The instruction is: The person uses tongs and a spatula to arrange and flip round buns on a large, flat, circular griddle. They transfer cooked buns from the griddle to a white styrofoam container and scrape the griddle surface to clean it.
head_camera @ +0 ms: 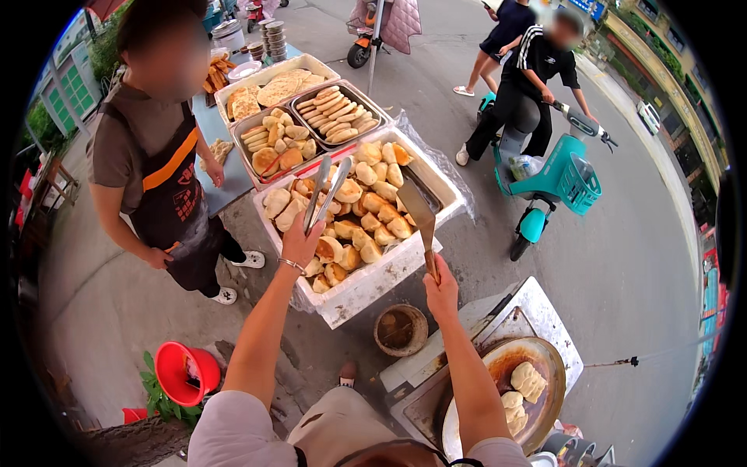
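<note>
My left hand [302,244] grips a pair of metal tongs [328,190], whose two arms stand apart over the browned filled buns [344,225]. Whether the tongs touch a bun I cannot tell. In my right hand [442,292] is the handle of a metal spatula [418,211]. Its wide blade reaches over the right side of the white foam box [373,284] that holds the buns. Beneath the blade's far end, part of a dark tray [425,188] shows inside the box.
A round pan [496,369] with pale dough pieces [528,380] sits on a stove at lower right. Below the box stands a bucket [401,330]. An aproned person [169,175] stands left. Trays of flatbreads [335,114] lie beyond; a rider sits on a teal scooter [534,175] at right.
</note>
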### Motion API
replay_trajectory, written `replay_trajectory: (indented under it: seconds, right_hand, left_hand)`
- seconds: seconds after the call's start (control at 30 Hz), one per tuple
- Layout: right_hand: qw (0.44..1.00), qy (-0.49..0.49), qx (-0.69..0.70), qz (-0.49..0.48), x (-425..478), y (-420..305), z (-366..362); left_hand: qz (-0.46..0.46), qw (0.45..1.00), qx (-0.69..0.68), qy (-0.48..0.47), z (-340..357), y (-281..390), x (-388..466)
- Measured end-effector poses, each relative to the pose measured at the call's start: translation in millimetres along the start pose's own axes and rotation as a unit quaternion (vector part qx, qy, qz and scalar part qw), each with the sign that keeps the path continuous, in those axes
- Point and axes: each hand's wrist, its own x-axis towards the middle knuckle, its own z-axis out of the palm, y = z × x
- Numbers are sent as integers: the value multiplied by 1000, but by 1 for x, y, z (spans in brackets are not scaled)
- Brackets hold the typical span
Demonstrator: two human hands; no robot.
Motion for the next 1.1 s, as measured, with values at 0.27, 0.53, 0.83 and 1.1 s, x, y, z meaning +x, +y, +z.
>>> replay_trajectory:
  seconds: [0.27, 0.53, 0.83, 1.1]
  right_hand:
    - [941, -6, 178, 287, -211, 6, -157]
    - [916, 161, 191, 314, -388, -3, -246]
    - [835, 303, 177, 424, -530, 13, -336]
    - [807, 122, -41, 577, -588, 47, -462]
  left_hand:
    - [33, 993, -15, -113, 52, 2, -127]
    - [-133, 950, 250, -135, 71, 16, 68]
    - [-59, 897, -132, -417, 221, 148, -225]
    - [163, 786, 14, -596, 284, 202, -429]
